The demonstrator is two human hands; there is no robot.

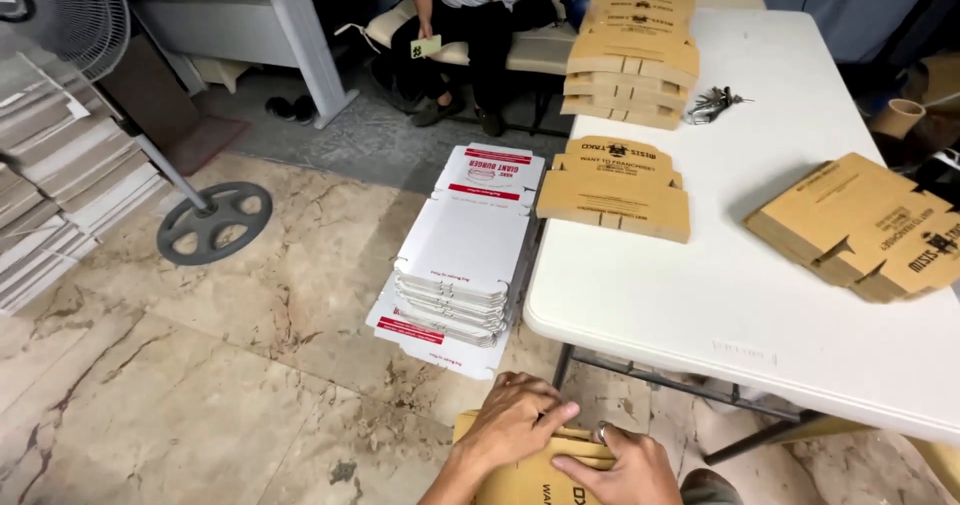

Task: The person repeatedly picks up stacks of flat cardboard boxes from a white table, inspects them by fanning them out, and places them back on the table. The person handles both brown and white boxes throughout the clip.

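At the bottom of the head view both my hands rest on a flat brown cardboard box blank held below the table's edge. My left hand presses its fingers over the blank's top edge. My right hand, wearing a ring, grips the same edge beside it. On the white folding table lie three piles of the same brown blanks: a tall pile at the far end, a low pile near the left edge, and a fanned pile on the right.
A stack of white flat boxes with red stripes stands on the marble floor left of the table. A standing fan's base and stacked board are at the left. A seated person is at the back. Keys lie on the table.
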